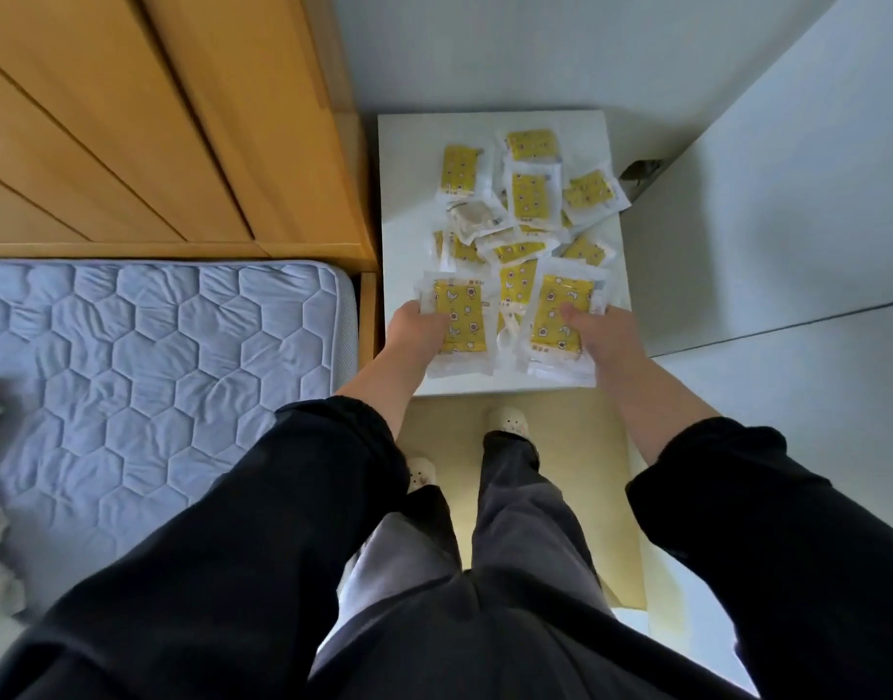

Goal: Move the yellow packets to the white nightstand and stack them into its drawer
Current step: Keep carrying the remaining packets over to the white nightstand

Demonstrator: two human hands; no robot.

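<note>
Several yellow packets (528, 194) in clear wrappers lie scattered on top of the white nightstand (409, 144). My left hand (416, 328) grips a small stack of yellow packets (459, 320) over the nightstand's front left part. My right hand (593, 333) grips another stack of yellow packets (555, 320) at the front right, thumb on top. The drawer is not visible from above.
A bed with a quilted blue mattress (157, 371) and a wooden headboard (157, 118) stands to the left of the nightstand. White walls close in behind and on the right. My feet in light slippers (507, 421) stand on a beige floor before the nightstand.
</note>
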